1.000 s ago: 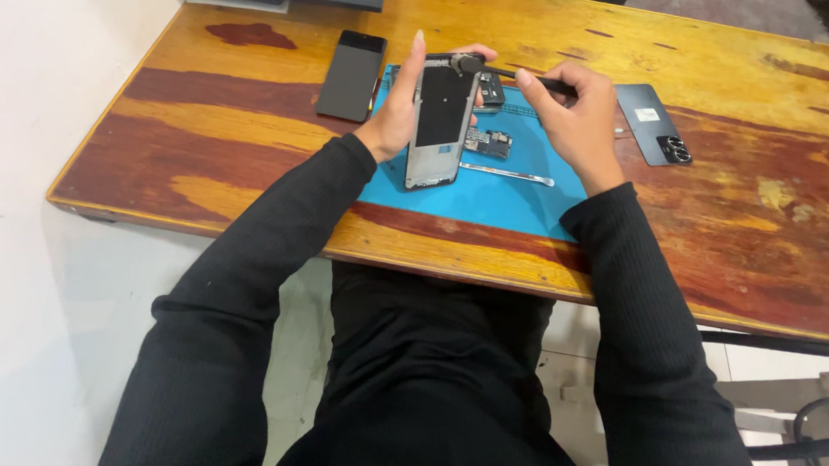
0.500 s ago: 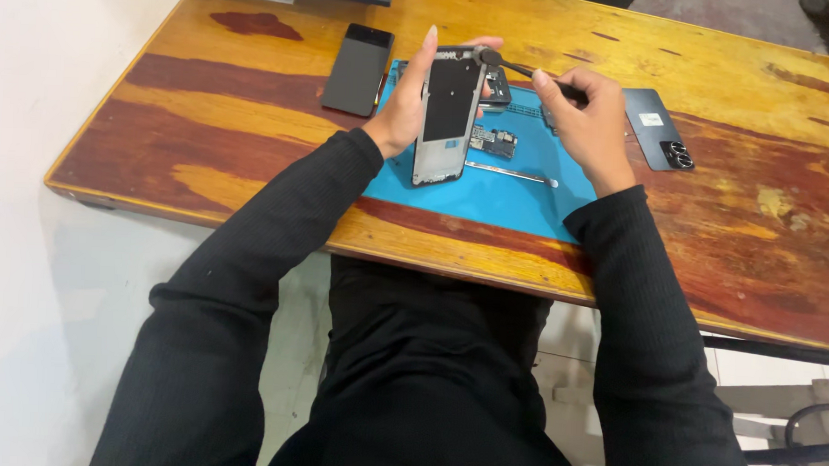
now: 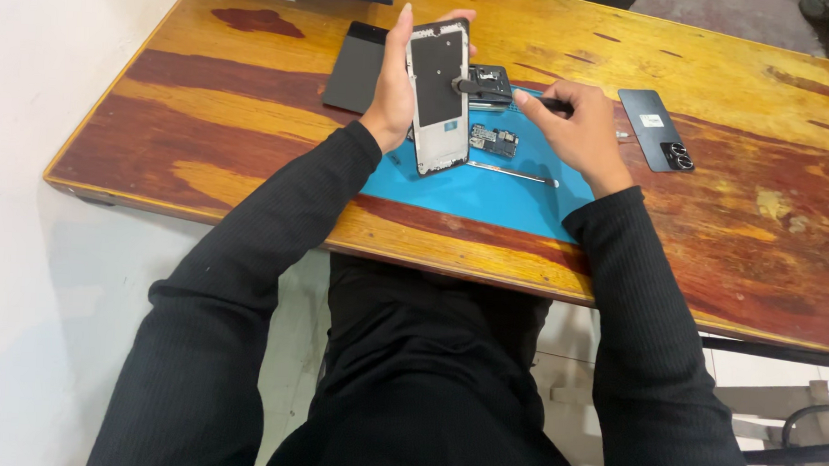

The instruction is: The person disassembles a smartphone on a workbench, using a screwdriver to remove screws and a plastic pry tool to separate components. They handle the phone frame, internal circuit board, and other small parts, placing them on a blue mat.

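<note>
While the wooden table [image 3: 253, 95] fills the view, the blue mat [image 3: 472, 194] near its front edge is our landmark. Above the mat's far left part, the left hand [image 3: 394, 92] grips an opened phone frame [image 3: 438, 96] upright, fingers wrapped round its edges. Over the mat's far side, the right hand [image 3: 577, 128] pinches a dark tool [image 3: 481, 87], tip touching the frame. On the mat lie a circuit board [image 3: 494, 140] and thin metal tool [image 3: 515, 174]. Right of the mat rests a black back cover [image 3: 657, 130].

Long black ribbed-knit sleeves reach both wrists, above matching plain black clothing.
</note>
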